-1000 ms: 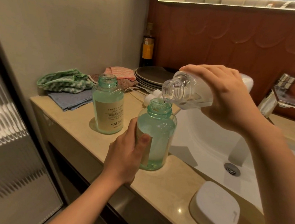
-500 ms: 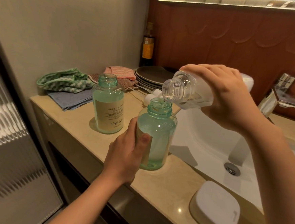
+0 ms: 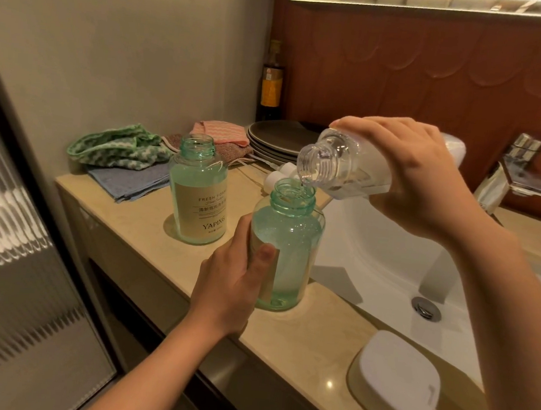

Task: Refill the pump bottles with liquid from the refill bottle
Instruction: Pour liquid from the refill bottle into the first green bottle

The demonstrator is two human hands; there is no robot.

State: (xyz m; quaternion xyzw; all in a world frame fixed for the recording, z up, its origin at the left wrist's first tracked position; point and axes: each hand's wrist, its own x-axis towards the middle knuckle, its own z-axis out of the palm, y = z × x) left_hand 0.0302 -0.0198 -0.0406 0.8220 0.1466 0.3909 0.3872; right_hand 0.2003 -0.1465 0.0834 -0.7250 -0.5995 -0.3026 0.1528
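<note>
My left hand [image 3: 230,285] grips the near green pump bottle [image 3: 289,238], which stands upright and uncapped on the beige counter [image 3: 138,226]. My right hand [image 3: 416,180] holds the clear refill bottle [image 3: 337,163] tilted on its side, its open mouth just above the green bottle's neck. A thin trickle of clear liquid leaves the mouth into the neck. A second green bottle [image 3: 198,196] with a beige label stands uncapped on the counter further left. White pump caps [image 3: 281,173] lie behind the near bottle, partly hidden.
A white sink basin [image 3: 387,265] with a chrome faucet [image 3: 511,172] lies to the right. A white soap box [image 3: 393,395] sits near the counter's front edge. Folded cloths [image 3: 120,160], stacked dark plates [image 3: 277,137] and a dark bottle [image 3: 271,85] stand at the back.
The refill bottle has stayed tilted over the near bottle's neck with barely any shift. Both hands keep their grips.
</note>
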